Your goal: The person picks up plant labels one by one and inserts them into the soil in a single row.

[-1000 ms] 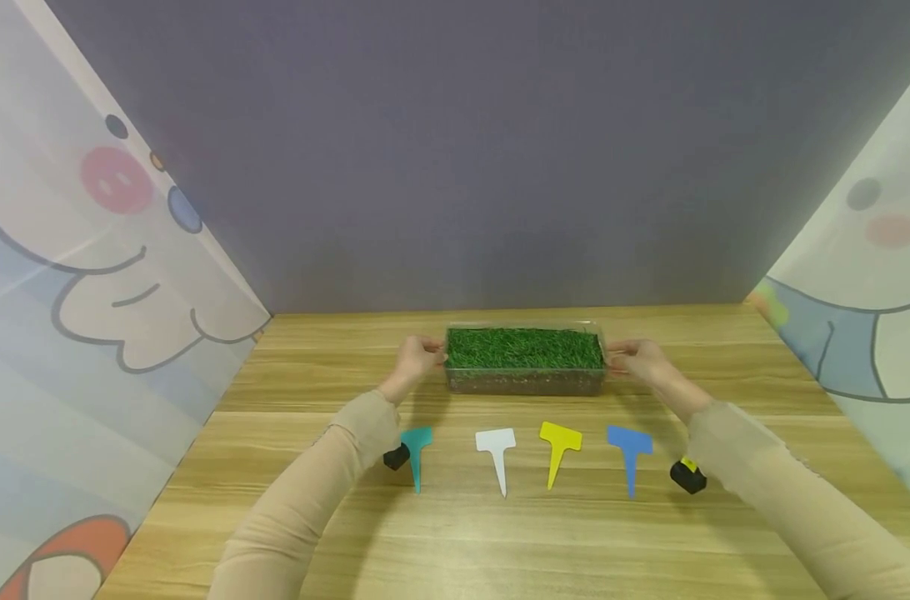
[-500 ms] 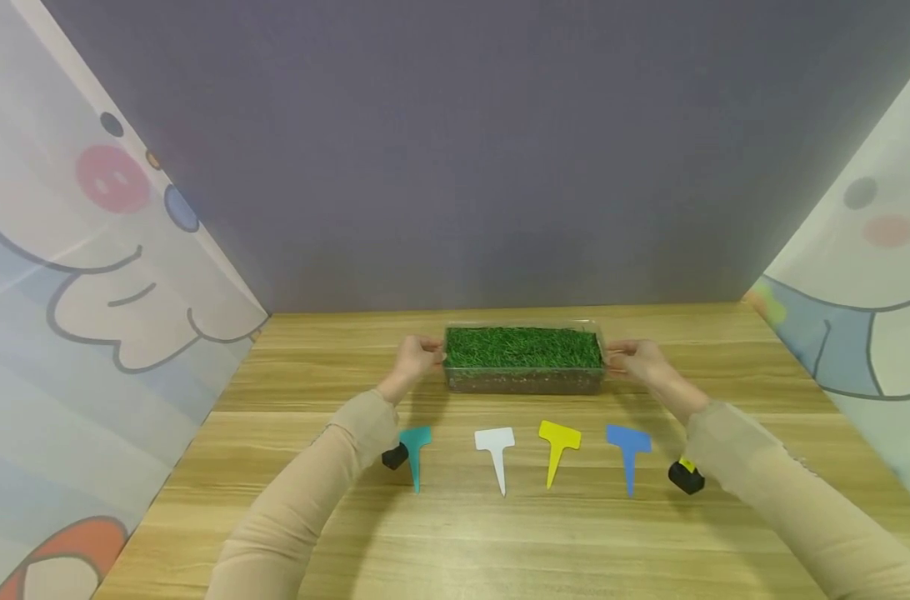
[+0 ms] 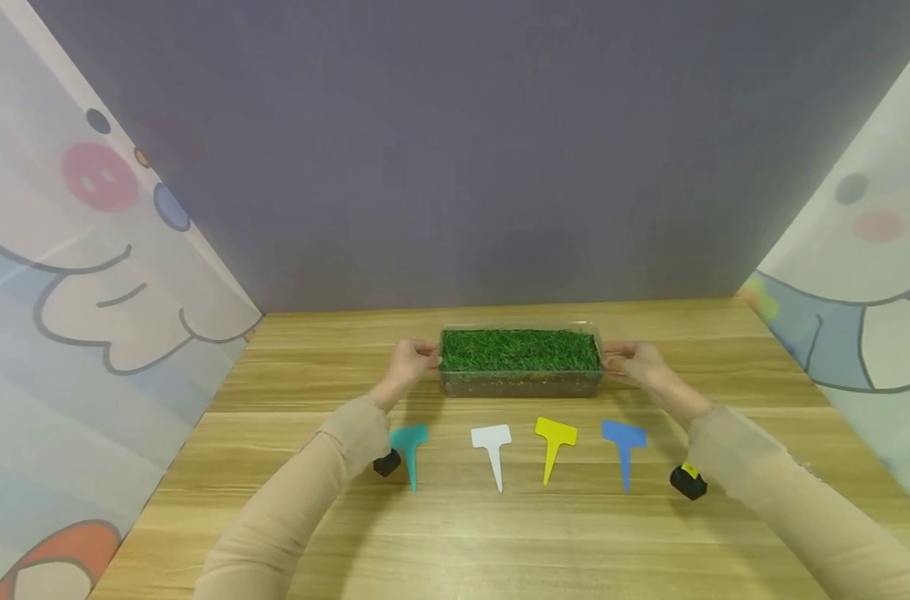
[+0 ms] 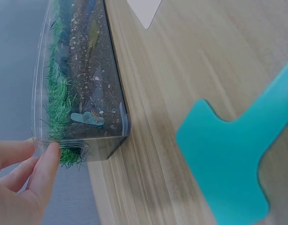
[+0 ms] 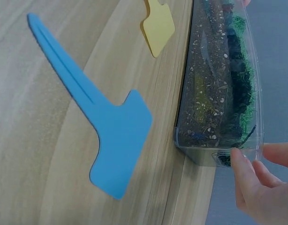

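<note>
A clear plastic box (image 3: 520, 385) with green grass on top and dark soil below stands at the back of the table. My left hand (image 3: 412, 361) pinches its left end near the rim, thumb and fingers at the end wall in the left wrist view. At the right end my right hand (image 3: 641, 364) grips the rim the same way. In front of the box lie four T-shaped plant labels in a row: a teal label (image 3: 412, 437), a white label (image 3: 492, 437), a yellow label (image 3: 556, 432) and a blue label (image 3: 624, 435).
The wooden table (image 3: 470, 542) ends at a grey wall (image 3: 455, 167) behind the box. Cartoon-printed cloths (image 3: 147, 275) hang at both sides. Small black cameras (image 3: 688, 482) sit under both wrists.
Both hands have slid the box slightly nearer to the row of labels within the last half second. Their hold looks the same. The head view has shifted a little.
</note>
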{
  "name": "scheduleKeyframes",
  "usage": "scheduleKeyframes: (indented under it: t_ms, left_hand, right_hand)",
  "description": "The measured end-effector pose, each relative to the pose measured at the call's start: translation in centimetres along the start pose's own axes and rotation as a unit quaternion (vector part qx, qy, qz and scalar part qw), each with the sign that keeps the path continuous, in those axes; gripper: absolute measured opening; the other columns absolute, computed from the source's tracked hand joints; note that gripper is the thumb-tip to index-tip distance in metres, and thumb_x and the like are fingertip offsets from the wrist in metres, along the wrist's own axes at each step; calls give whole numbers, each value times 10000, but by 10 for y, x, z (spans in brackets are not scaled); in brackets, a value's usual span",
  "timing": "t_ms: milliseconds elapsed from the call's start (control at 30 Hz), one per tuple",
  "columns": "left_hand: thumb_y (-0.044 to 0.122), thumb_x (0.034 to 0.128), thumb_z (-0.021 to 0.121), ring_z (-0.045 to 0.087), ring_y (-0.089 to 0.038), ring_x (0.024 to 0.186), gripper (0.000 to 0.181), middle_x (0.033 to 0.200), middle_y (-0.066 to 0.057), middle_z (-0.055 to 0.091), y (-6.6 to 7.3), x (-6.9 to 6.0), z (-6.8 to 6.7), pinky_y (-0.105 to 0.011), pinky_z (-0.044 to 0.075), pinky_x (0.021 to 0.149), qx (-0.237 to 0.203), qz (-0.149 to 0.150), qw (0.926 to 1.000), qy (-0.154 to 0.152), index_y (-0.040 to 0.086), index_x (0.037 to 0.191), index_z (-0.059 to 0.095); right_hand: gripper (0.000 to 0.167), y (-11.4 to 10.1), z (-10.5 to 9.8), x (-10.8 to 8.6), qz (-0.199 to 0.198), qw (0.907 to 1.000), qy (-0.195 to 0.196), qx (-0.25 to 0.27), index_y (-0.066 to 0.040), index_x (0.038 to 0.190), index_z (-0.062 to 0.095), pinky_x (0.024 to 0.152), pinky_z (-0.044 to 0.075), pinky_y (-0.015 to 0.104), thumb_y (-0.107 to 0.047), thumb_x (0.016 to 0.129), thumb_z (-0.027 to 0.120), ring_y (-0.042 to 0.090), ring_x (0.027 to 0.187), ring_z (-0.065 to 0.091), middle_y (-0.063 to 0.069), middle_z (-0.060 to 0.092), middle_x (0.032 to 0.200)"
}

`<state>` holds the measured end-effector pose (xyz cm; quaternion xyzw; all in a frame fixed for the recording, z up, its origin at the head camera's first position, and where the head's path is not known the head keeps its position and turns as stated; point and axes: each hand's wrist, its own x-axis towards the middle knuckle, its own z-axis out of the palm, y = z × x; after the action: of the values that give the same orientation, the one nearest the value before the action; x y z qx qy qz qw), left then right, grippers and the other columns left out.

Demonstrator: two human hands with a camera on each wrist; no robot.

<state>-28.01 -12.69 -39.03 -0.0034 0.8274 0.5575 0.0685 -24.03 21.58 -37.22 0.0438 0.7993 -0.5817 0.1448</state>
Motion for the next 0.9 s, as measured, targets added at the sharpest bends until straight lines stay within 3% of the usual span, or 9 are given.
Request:
scheduleKeyframes:
  t_ms: [200,267,367,467,500,633,900]
  left_hand:
    - [-63,837,537,606,-316,888,298,1067,-252,555,-3,3,-1,-338,546,773,-65,38,10000,-9,-90,1134,541]
    - [-59,824,558,626,-280,822,290,1007,-232,578,-8,6,-1,-297,563,711,-176,245,9995,-59,-86,1112,559]
    - [-67,816,564,631,-252,791,291,967,-213,587,-10,6,-1,-274,566,687,-251,275,9993,-70,-89,1105,562]
    - [-72,814,561,626,-287,823,305,975,-235,583,-7,3,-2,-288,563,710,-258,250,9993,-51,-105,1117,549]
    - [-77,823,545,614,-310,868,313,1013,-249,571,-2,-1,-1,-311,553,750,-172,76,9998,-12,-106,1134,535]
    - [-67,834,536,595,-340,907,324,1040,-277,551,4,-6,-2,-348,534,797,-107,69,9999,-58,-128,1150,509]
    - [-72,828,538,597,-338,896,321,1030,-275,557,3,-6,-1,-391,519,825,-198,-43,9998,-4,-132,1143,511]
  right_hand:
    - [442,0,-1,0,-114,9999,-49,78,172,1303,222,975,401,384,47,904,369,437,1169,359,363,266,1301]
    - [442,0,-2,0,-129,9999,-58,44,171,1303,225,965,413,370,49,903,370,438,1166,362,362,269,1299]
    - [446,1,-3,0,-112,9999,-95,30,170,1304,220,949,429,340,49,903,371,437,1165,365,362,266,1296]
    - [450,1,-4,0,-47,9999,-125,73,163,1310,217,948,429,329,45,903,370,432,1168,366,359,262,1302]
    - [450,0,-5,0,-44,9999,-141,56,164,1308,216,947,429,329,40,904,370,431,1167,371,362,265,1299]
    - [450,0,-5,-1,8,9998,-179,18,163,1309,213,955,417,342,25,909,367,422,1167,379,364,278,1293]
    - [456,-2,-7,-2,1,9998,-155,-84,151,1310,232,922,448,309,12,908,395,367,1110,467,358,312,1276]
